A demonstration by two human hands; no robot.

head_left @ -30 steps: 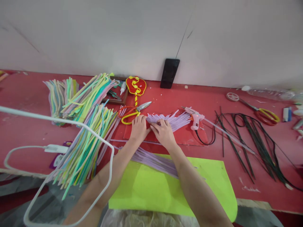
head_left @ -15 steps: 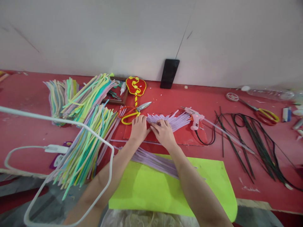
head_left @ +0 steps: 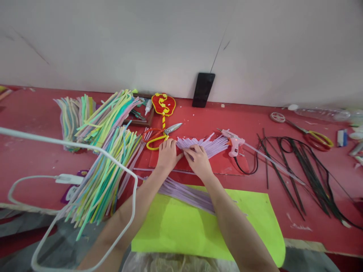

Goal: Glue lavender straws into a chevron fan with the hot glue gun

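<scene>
Both hands meet at the middle of the table, at the left end of a fanned row of lavender pipe cleaners (head_left: 217,145) lying on a red board (head_left: 224,164). My left hand (head_left: 168,155) has its fingers closed on the row's left end, thumb reaching toward the other hand. With fingertips pinched on the same stems, my right hand (head_left: 197,160) lies just beside it; the pinched parts are hidden. Below my wrists, more loose lavender pipe cleaners (head_left: 184,190) rest on a lime-green sheet (head_left: 172,226). Scissors with red and yellow handles (head_left: 171,129) lie just beyond my left hand.
A pink glue gun (head_left: 235,143) lies right of the row. Multicoloured pipe cleaners (head_left: 110,170) pile at left, near a white cable (head_left: 119,162). Dark stems (head_left: 309,177) and more scissors (head_left: 317,139) lie right. A phone (head_left: 203,90) leans on the wall, near a red-and-yellow ornament (head_left: 163,104).
The view has shifted very slightly. My hands stay at the same place, with barely any movement of the fingers.
</scene>
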